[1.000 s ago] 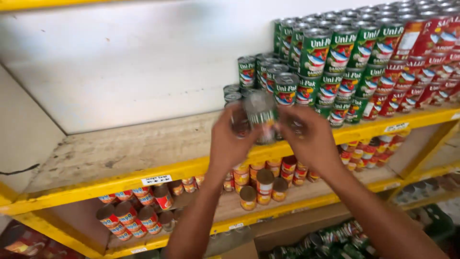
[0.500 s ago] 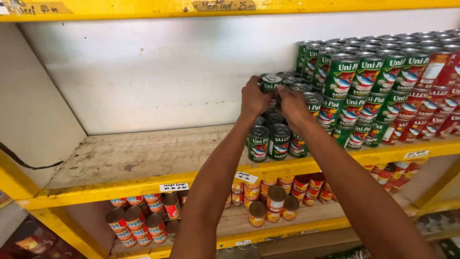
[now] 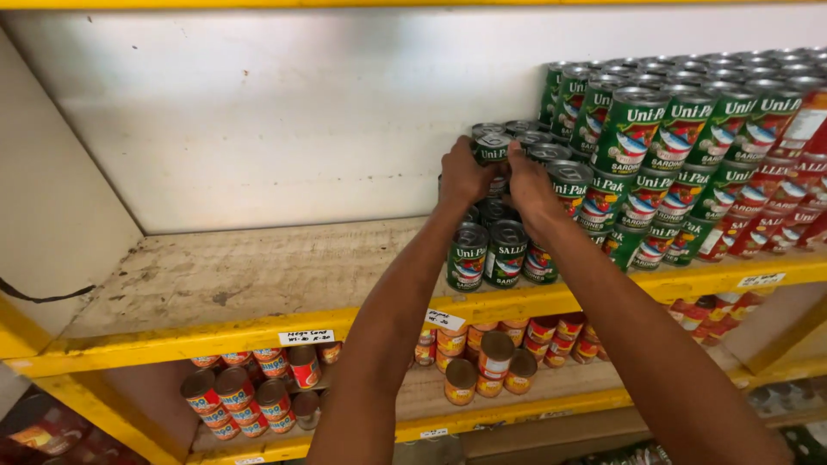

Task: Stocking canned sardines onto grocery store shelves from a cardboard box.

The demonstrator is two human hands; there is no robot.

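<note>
green can (image 3: 493,148): from mid-air to stack top | left hand (image 3: 463,176), right hand (image 3: 530,185): raised with it

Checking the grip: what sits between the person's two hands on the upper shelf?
In the head view, a green-labelled can sits between the left hand and right hand, atop the stacked green cans.

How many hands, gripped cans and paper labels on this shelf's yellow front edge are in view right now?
Hands: 2, left hand and right hand
green can gripped between them: 1
paper labels on the yellow shelf edge: 3
Total: 6
</note>
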